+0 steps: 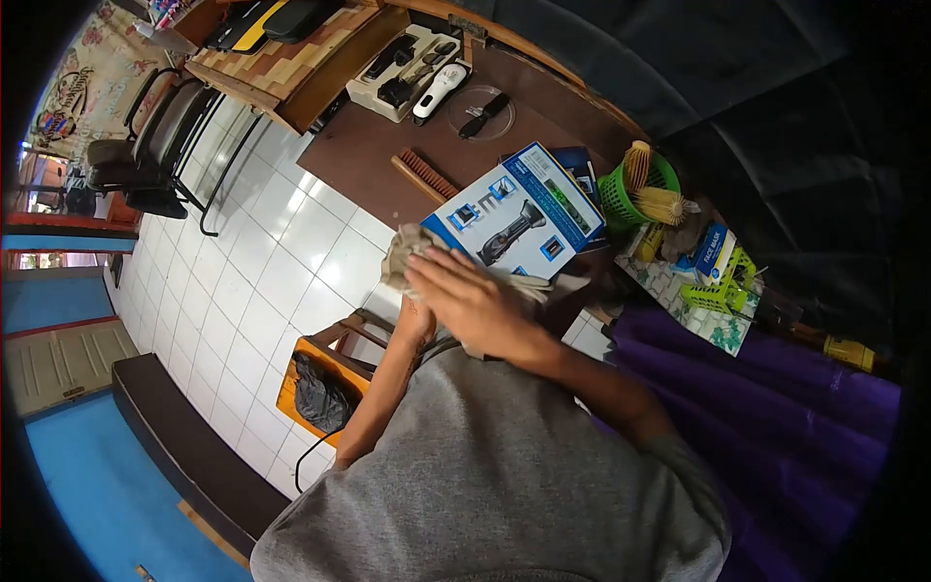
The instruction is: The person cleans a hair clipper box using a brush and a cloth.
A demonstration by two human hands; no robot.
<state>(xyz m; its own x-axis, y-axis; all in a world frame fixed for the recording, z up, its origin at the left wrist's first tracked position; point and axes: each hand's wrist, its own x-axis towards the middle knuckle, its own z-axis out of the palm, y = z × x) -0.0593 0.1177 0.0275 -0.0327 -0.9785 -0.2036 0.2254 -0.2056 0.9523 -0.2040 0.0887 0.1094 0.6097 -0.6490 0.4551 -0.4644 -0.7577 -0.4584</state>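
Note:
A crumpled beige cloth (405,254) is bunched up in front of my chest, between my two hands. My right hand (465,301) lies across it from above, fingers together and pressed onto the fabric. Beneath the cloth is my left hand (417,315); only its wrist side shows and its fingers are hidden. Folds of pale fabric (529,287) also come out past the right hand. Just beyond the hands, a blue and white box (519,218) with a clipper pictured on it lies on the brown tabletop (359,160).
A wooden brush (425,175), a white clipper (440,92), a dark comb-like tool (484,115) and a tray of tools (402,70) lie farther back. At right stand a green basket (652,184) and a face mask box (715,254). An orange stool (308,383) stands at left.

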